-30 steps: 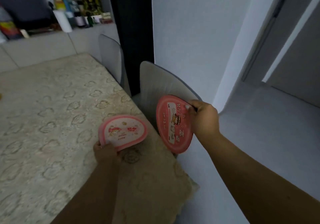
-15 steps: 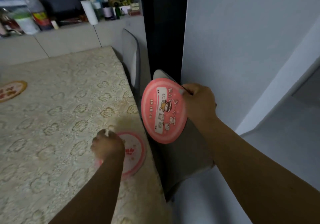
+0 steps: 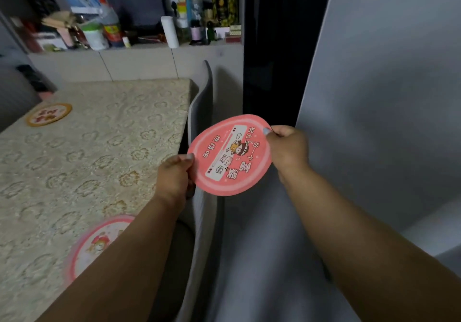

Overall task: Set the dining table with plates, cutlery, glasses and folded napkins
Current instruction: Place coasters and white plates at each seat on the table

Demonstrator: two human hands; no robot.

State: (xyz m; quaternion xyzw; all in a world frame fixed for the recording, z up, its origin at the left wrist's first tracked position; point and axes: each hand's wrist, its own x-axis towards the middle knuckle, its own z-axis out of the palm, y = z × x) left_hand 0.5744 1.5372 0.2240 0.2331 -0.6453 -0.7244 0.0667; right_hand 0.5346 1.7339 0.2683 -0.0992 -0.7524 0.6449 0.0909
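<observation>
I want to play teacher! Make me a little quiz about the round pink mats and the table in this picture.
1. True or false: both hands hold the pink mat in the air.
2. How many round mats lie on the table? A) none B) two C) five
3. Fill in: the far mat on the tablecloth has an ______ rim.

Key:
1. True. The left hand pinches its lower left edge and the right hand its upper right edge, beside the grey chair.
2. B. The far one and a pink one near the left forearm.
3. orange
</observation>
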